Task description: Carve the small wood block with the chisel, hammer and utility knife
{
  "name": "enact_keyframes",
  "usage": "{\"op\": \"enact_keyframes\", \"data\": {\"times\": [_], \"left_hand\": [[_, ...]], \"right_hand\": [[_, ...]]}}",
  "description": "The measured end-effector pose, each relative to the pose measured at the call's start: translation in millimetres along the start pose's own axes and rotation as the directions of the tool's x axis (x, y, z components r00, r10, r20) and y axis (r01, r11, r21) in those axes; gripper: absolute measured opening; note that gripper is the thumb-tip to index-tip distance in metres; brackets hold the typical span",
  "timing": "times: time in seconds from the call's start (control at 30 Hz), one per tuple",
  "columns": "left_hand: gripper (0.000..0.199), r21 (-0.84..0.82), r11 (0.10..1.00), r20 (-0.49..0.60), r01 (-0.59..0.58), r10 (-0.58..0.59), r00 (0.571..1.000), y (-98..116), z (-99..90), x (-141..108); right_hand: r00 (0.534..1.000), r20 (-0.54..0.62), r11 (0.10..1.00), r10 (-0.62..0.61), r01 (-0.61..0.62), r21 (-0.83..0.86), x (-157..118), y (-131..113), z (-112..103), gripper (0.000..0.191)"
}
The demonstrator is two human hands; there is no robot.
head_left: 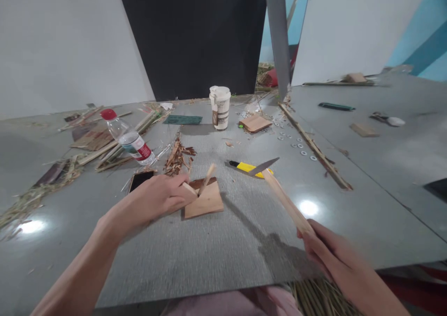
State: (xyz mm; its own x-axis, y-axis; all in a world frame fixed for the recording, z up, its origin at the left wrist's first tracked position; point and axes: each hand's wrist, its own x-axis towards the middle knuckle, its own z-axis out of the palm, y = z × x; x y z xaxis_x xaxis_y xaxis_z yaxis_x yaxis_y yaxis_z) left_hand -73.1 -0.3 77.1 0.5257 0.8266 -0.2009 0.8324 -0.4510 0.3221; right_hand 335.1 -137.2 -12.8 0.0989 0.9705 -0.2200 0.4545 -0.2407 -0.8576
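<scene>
My left hand (157, 195) is closed, its fingers pinching a short pale wood piece (190, 190) at a flat wooden block (206, 205). The block lies on the grey table with some dark bark at its far edge. From it a thin wooden stick (209, 175) sticks up at a tilt, beside the pinched piece. My right hand (324, 248) is wrapped round the wooden handle of a hammer (284, 197), whose slim grey head tapers to a point. The hammer's head is raised, to the right of the block. Behind it lies a yellow utility knife (246, 167).
Bark shavings (179, 158), a dark phone-like slab (141, 180) and a tilted plastic bottle (131, 141) are at left. Farther back stand a paper cup (220, 109) and a wood block (255, 123). Several washers (299, 146) and a long wood strip (316, 148) lie right.
</scene>
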Motion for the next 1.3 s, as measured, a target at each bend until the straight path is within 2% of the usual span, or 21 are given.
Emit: {"op": "enact_keyframes", "data": {"times": [0.1,0.27,0.43,0.6,0.67,0.77,0.8,0.83,0.9,0.97,1.0,1.13,1.17,1.3], "left_hand": [[0.02,0.038,0.999,-0.062,-0.024,0.026,0.998,11,-3.6,2],[0.018,0.184,0.979,0.016,-0.09,0.089,0.996,34,0.8,22],[0.023,0.212,0.97,0.054,-0.121,0.112,0.992,42,4.1,41],[0.025,0.225,0.973,0.048,-0.057,0.048,0.998,41,6.2,43],[0.028,0.223,0.973,0.052,-0.059,0.049,0.997,39,7.6,42],[0.032,0.214,0.974,0.046,-0.071,0.062,0.997,36,9.8,41],[0.033,0.211,0.975,0.041,-0.071,0.064,0.997,35,10.5,41],[0.034,0.209,0.976,0.035,-0.069,0.063,0.997,34,11.2,40],[0.033,0.207,0.977,0.02,-0.056,0.053,0.998,34,12.8,38],[0.031,0.209,0.977,0.007,-0.036,0.035,0.999,35,14.9,36],[0.031,0.212,0.977,0.0,-0.022,0.023,1.0,36,16.0,34],[0.029,0.225,0.974,-0.006,0.016,-0.015,1.0,40,18.9,32],[0.028,0.223,0.975,-0.003,0.014,-0.013,1.0,41,19.0,32],[0.031,0.184,0.982,-0.011,-0.033,0.036,0.999,37,17.2,33]], "right_hand": [[0.996,0.057,0.998,0.062,-0.063,0.016,1,0,-4,0.055],[1.0,0.026,1.0,0.016,-0.017,0.024,5,-5,-3,0.056],[0.997,-0.072,0.992,0.028,-0.019,0.126,-3,-7,12,0.053],[0.996,0.034,0.968,0.084,-0.09,0.236,-8,-1,20,0.054],[0.996,-0.031,0.947,0.08,-0.066,0.314,-6,-3,14,0.05],[0.969,-0.241,0.891,0.05,0.065,0.449,1,-13,-3,0.043],[0.963,-0.266,0.888,0.038,0.09,0.451,3,-16,-9,0.042],[0.968,-0.249,0.901,0.029,0.083,0.426,5,-20,-16,0.044],[0.994,-0.11,0.947,0.026,0.011,0.322,7,-26,-24,0.05],[0.999,-0.001,0.972,0.032,-0.031,0.231,7,-31,-28,0.054],[1.0,-0.011,0.975,0.022,-0.019,0.222,7,-34,-27,0.053],[0.977,-0.204,0.965,-0.066,0.115,0.236,5,-41,-20,0.052],[0.979,-0.194,0.973,-0.063,0.104,0.206,5,-42,-18,0.053],[1.0,0.005,0.996,-0.005,0.004,0.085,7,-40,-19,0.057]]}}
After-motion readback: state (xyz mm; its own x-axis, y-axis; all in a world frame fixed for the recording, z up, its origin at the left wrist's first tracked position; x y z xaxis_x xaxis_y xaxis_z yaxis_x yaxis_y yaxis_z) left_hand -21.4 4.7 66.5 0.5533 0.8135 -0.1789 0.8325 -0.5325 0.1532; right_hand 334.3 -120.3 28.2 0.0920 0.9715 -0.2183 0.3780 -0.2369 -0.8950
